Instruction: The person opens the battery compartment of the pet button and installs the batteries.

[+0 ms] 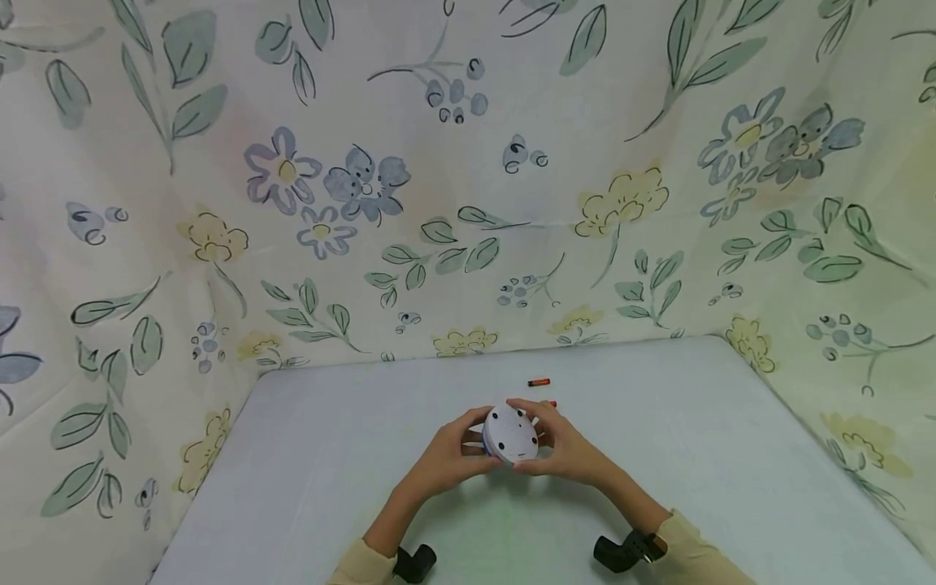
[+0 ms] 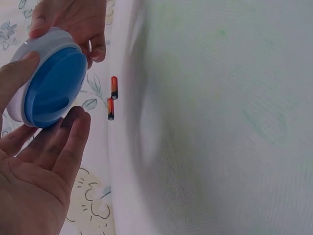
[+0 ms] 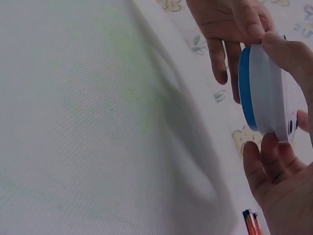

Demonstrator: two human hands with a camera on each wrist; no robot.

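Note:
A round white push light or button, with dark round feet on its flat white side, is held up off the table between both hands. The left wrist view shows its glossy blue domed face. My left hand grips its left edge, thumb on the rim and fingers spread behind. On the opposite edge my right hand holds it between thumb and fingers. The flat side with the feet is tilted up toward the head camera. In the right wrist view its white rim appears edge-on.
An orange-and-black battery lies on the white-covered table beyond the hands. A second battery lies close to it, partly hidden by the right hand in the head view. Flower-printed cloth rises behind the table and along its sides.

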